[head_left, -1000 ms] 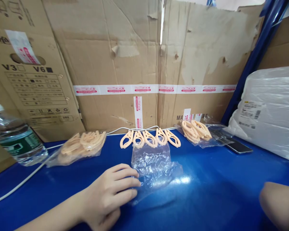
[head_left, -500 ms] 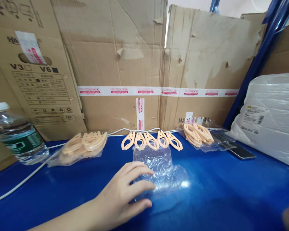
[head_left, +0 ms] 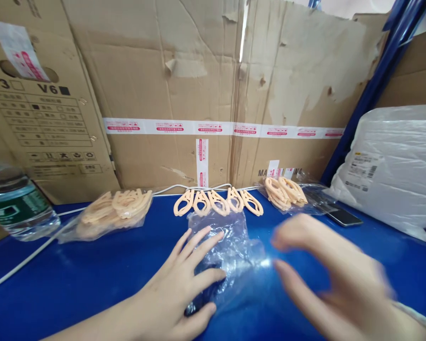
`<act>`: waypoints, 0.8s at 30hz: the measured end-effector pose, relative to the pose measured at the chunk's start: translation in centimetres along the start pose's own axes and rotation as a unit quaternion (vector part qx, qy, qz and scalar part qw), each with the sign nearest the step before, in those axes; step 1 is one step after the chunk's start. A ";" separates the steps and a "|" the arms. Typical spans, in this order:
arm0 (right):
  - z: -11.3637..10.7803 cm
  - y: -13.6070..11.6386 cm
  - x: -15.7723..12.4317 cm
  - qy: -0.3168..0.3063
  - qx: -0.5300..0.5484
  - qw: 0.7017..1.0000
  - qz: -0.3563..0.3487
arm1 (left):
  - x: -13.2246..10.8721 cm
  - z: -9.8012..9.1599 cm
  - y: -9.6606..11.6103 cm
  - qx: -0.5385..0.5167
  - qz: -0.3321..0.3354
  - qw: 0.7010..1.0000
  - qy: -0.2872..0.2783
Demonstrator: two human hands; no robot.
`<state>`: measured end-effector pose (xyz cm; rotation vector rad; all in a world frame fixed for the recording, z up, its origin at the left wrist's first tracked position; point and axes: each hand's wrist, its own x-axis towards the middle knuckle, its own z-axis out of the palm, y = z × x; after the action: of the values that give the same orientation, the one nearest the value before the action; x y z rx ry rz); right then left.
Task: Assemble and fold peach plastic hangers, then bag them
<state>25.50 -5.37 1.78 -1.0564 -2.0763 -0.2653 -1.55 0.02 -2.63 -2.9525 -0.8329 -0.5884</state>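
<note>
A clear, crinkled plastic bag lies flat on the blue table. My left hand rests on its left side with fingers spread, holding nothing. To the right of the bag, my right hand is blurred by motion, its thumb and fingers apart with nothing between them. Beyond the bag, several peach folding hangers stand out in a row. More of these hangers are in a bagged pile at the left and in another bagged pile at the right.
At the far left stands a water bottle, with a white cable running beside it. A phone lies near a white wrapped bundle at the right. Cardboard sheets rise behind the table.
My right hand has come in from the right edge toward the bag. My left hand has spread its fingers over the bag. The view has shifted slightly.
</note>
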 end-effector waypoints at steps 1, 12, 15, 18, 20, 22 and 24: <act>0.8 0.1 1.2 -0.039 -0.001 0.999 0.015 | 0.0 0.0 0.1 0.005 -0.005 1.000 0.005; 5.8 0.3 5.3 -0.290 -0.277 0.913 0.073 | 0.0 0.2 1.1 0.012 0.015 0.999 0.030; 5.9 0.8 5.5 -0.258 -0.315 0.908 0.099 | -0.1 0.4 1.2 0.006 0.005 1.000 0.029; 5.1 1.5 5.1 -0.259 -0.304 0.910 0.110 | -0.2 0.6 1.1 0.008 -0.003 1.000 0.023; 3.8 2.3 5.0 -0.307 -0.197 0.925 0.102 | -0.3 0.7 1.1 0.011 -0.007 1.000 0.025; 2.5 3.7 5.3 -0.347 -0.023 0.933 0.089 | -0.3 0.7 1.0 0.011 -0.006 0.999 0.032; 2.0 5.9 6.0 -0.309 0.091 0.944 0.076 | -0.4 0.6 1.0 0.011 -0.001 0.999 0.037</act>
<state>26.76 2.87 3.88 -1.2879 -2.4818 0.3818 -1.16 -0.94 -3.27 -2.8914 -0.8305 -0.6799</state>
